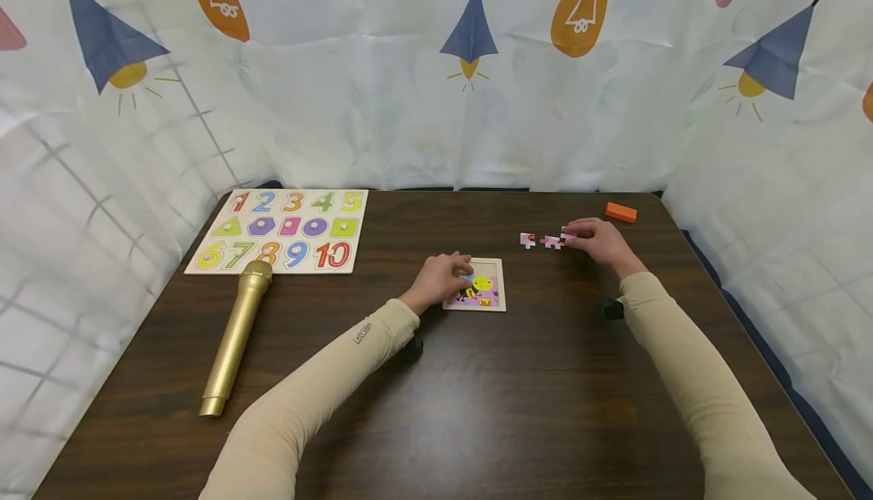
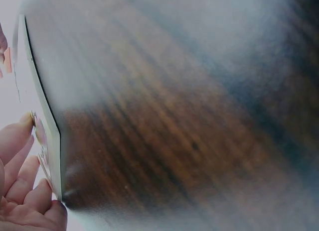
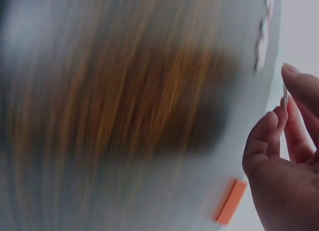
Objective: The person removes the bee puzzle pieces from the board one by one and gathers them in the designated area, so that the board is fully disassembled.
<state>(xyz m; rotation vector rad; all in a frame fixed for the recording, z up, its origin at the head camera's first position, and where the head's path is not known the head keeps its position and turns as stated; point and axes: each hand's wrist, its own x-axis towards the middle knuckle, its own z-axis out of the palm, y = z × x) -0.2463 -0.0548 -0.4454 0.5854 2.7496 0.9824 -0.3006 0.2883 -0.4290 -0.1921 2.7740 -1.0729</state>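
Note:
A small framed bee puzzle (image 1: 492,304) lies on the table in front of me. My left hand (image 1: 439,280) is over its left side, thumb and fingers pinching a puzzle piece (image 2: 40,131) that looks slightly raised from the frame. Farther right, my right hand (image 1: 600,245) pinches a pink puzzle piece (image 3: 285,94) between thumb and fingers, just above the tabletop. Two loose pieces lie left of that hand: one pink piece (image 1: 527,240) and another piece (image 1: 552,242) close by its fingertips. Fingers partly hide the puzzle's left side.
An orange block (image 1: 621,212) lies beyond my right hand. At the back left is a number-and-shape board (image 1: 361,216), with a gold microphone (image 1: 235,341) resting its head on the front edge. A printed curtain (image 1: 409,106) surrounds the dark wooden table (image 1: 518,409).

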